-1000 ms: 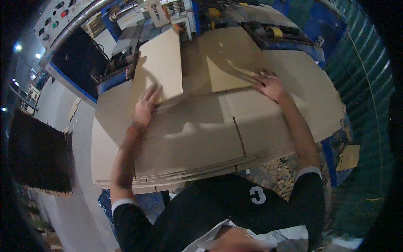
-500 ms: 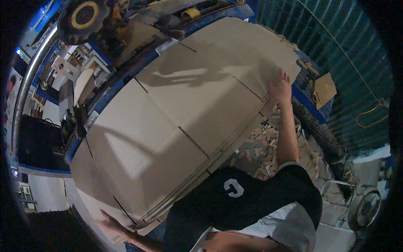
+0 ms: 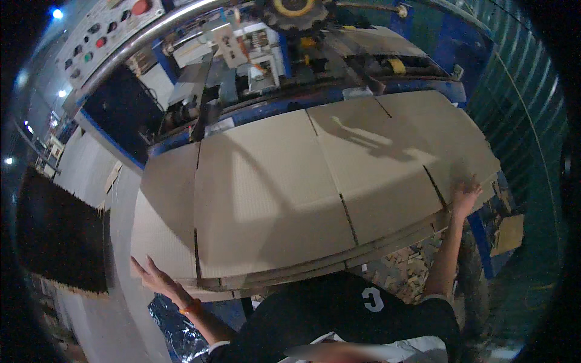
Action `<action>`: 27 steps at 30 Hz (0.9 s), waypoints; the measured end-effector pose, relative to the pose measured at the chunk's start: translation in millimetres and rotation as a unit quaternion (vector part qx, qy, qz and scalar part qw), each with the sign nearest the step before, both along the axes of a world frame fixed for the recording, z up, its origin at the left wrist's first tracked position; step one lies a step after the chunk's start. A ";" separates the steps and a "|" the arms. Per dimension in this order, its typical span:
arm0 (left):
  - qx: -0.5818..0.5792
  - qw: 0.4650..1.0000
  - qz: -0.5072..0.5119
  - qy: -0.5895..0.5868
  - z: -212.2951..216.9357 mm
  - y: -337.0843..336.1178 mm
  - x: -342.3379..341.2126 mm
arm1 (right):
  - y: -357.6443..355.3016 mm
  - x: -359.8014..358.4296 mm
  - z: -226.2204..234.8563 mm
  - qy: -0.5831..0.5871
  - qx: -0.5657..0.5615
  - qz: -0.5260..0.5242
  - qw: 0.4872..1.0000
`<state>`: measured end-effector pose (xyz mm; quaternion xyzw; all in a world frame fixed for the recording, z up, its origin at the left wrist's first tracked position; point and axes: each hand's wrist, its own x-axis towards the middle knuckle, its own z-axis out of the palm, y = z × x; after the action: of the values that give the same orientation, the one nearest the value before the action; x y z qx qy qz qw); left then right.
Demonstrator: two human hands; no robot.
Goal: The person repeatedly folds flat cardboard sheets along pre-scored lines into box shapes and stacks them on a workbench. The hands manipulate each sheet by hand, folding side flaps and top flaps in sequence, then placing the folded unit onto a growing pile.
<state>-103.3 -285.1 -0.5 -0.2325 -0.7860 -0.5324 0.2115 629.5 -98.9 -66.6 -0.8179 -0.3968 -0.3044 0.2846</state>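
A stack of large flat brown cardboard sheets (image 3: 272, 199) with dark slots lies in front of me, its long side along the machine. At the stack's near left corner is my left hand (image 3: 158, 283), its fingers stretched out and apart. My right hand (image 3: 467, 196) lies at the right end of the top sheet, fingers spread. Neither hand appears to be gripping a sheet. An orange band circles my left wrist.
Beyond the stack stands a blue machine (image 3: 254, 109) with a dark toothed wheel (image 3: 296, 12) and a control panel (image 3: 106, 42). Cardboard scraps (image 3: 411, 266) litter the floor near my right arm. A dark stack (image 3: 63, 233) stands at far left; a corrugated wall (image 3: 526, 139) rises at right.
My view has swung left, bringing the control panel into sight and making the stack look more level. Both hands remain at the stack's two ends; more of my left hand shows.
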 end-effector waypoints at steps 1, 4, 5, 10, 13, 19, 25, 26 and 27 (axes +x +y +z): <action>0.056 0.998 -0.032 0.026 0.2 -2.4 -3.1 | 6.8 6.5 1.4 0.146 0.139 0.109 0.973; 0.329 0.943 0.027 0.035 -9.1 -7.0 -21.5 | 24.8 29.3 28.2 0.474 0.374 0.286 0.744; 0.176 0.976 0.029 0.128 -13.7 -14.6 -30.1 | 26.8 35.5 44.6 0.532 0.361 0.276 0.715; 0.303 0.859 -0.248 -0.330 -28.0 -17.4 -43.8 | -29.7 -11.6 113.9 0.429 0.335 0.458 0.703; 0.142 0.949 -0.243 -0.143 -19.9 -24.8 -9.1 | -93.9 -80.2 117.2 0.354 0.329 0.424 0.766; -0.016 0.897 -0.436 -0.064 10.4 -20.6 77.0 | -133.0 -171.3 60.2 0.022 0.068 0.622 0.780; -0.338 0.740 -0.532 0.235 14.1 28.9 113.3 | -110.4 -176.5 46.2 -0.024 -0.214 0.668 0.713; -0.375 0.714 -0.532 0.259 15.3 33.2 113.7 | -103.1 -176.0 47.3 -0.041 -0.203 0.682 0.701; -0.376 0.711 -0.535 0.259 16.7 38.0 112.5 | -96.2 -175.2 49.3 -0.057 -0.210 0.690 0.690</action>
<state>9.3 -247.1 16.2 -0.8031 -0.5798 -0.1359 -0.0184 454.3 -195.1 -17.2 -0.3335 -0.9183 0.0230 0.2120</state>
